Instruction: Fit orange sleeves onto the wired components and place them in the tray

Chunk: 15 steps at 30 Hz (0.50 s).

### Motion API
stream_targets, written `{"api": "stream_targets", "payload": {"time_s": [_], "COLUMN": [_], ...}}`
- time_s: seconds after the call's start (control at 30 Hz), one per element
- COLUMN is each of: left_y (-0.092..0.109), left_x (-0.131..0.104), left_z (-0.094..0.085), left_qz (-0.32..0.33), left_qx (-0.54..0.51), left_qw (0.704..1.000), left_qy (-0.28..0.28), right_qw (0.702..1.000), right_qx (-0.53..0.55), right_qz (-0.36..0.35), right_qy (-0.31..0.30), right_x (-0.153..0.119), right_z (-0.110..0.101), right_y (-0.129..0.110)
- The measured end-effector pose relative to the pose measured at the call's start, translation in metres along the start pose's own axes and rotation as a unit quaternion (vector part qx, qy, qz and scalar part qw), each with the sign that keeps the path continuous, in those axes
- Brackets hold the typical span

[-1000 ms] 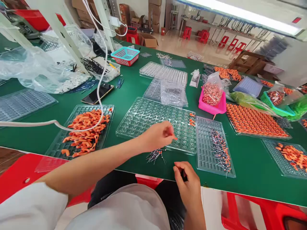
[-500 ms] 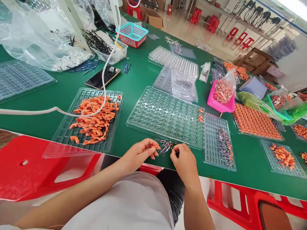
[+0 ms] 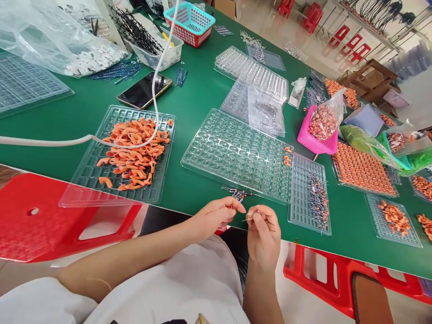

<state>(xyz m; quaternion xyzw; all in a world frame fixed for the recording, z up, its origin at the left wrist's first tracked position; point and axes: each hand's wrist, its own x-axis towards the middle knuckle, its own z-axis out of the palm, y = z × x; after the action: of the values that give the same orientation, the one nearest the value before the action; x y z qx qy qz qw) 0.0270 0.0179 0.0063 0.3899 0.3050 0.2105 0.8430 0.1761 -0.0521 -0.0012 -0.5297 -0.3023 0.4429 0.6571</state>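
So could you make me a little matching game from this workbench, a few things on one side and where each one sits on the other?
Things:
1. orange clips
2. phone
3. pink basket
4. thin wire part

Places:
A. pinched in the right hand
B. piled on a clear tray at the left
C. lying flat under the white cable
D. holding a bag of reddish bits

Pairs: 1-B, 2-C, 3-D, 4-A
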Motion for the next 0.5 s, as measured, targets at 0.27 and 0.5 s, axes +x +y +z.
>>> {"api": "stream_targets", "payload": {"time_s": [0.27,0.5], "left_y": [0.0005,0.0103], "left_x": [-0.0036,-0.0087], "left_z": [0.0026,0.0043], "left_qz": [-0.043,-0.051], "left_qx": [-0.024,0.011], "left_qw": [0.999,0.998], "left_qy": [-0.021,0.027], "right_qw": [0.993,0.978], "right_qx": [-0.023,-0.120], "right_qz": [-0.086,-0.130], "right_qy": [-0.076,-0.114], "right_x": [-0.0062,-0.0096], "right_z": [0.0020,-0.0053], "right_y": [0.0039,0.0023]}}
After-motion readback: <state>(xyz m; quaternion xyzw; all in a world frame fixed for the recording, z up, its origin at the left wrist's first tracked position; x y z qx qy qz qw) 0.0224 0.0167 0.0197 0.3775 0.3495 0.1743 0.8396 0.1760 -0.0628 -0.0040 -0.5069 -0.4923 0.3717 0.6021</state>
